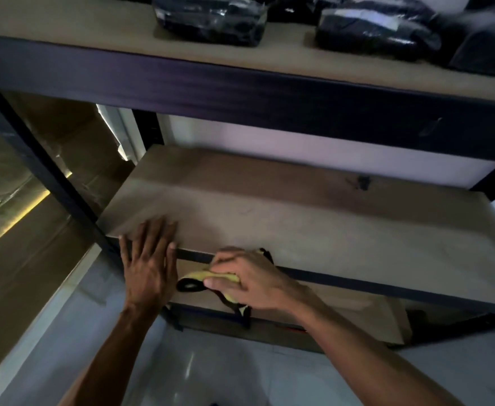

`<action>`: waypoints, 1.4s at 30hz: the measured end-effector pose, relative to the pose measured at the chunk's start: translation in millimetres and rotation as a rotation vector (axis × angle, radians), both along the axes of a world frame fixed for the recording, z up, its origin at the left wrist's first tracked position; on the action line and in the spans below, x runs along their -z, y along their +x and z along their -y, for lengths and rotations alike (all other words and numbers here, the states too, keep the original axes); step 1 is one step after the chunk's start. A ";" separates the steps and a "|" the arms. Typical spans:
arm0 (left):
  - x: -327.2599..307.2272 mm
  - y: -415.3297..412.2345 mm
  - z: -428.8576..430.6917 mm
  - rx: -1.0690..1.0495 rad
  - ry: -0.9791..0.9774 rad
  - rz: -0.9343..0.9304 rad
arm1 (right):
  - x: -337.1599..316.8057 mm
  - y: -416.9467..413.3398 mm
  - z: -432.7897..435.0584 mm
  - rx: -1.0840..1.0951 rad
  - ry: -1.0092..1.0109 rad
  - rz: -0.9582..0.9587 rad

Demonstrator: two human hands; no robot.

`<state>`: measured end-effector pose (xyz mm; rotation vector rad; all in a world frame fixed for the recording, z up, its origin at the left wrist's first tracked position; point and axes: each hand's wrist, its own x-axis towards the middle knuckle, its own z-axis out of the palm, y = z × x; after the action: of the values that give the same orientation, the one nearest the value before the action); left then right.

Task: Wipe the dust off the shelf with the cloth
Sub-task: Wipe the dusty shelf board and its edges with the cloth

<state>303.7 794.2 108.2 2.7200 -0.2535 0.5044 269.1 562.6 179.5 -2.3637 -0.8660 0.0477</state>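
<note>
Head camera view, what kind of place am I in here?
Probably a storeroom or stock area: a dark metal-framed rack with bare brown board shelves, dark bundles wrapped in clear plastic on the upper one, and a pale glossy floor beneath.

head view | looks forward-down | close above shelf (299, 224)

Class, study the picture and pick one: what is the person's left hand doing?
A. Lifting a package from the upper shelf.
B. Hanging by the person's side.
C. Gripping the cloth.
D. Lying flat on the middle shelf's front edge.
D: the left hand lies with straight fingers on the shelf, while the right hand grips the cloth.
</note>
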 end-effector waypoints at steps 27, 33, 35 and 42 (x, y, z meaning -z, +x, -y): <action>-2.9 3.9 25.6 0.042 0.074 -0.036 | 4.4 25.6 62.2 0.482 0.102 0.226; -12.6 6.7 44.6 0.057 0.071 -0.019 | 21.8 38.0 84.1 0.679 -0.324 0.182; -18.3 9.5 58.8 0.120 0.049 0.000 | 21.6 17.4 78.9 0.563 -0.252 0.210; -15.2 6.2 97.0 0.289 0.068 0.018 | 16.7 -54.8 85.7 0.258 -0.052 0.153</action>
<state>309.9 697.1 123.3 2.6806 -0.6673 0.4438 214.2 476.9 162.8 -2.5349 -0.6280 -0.2200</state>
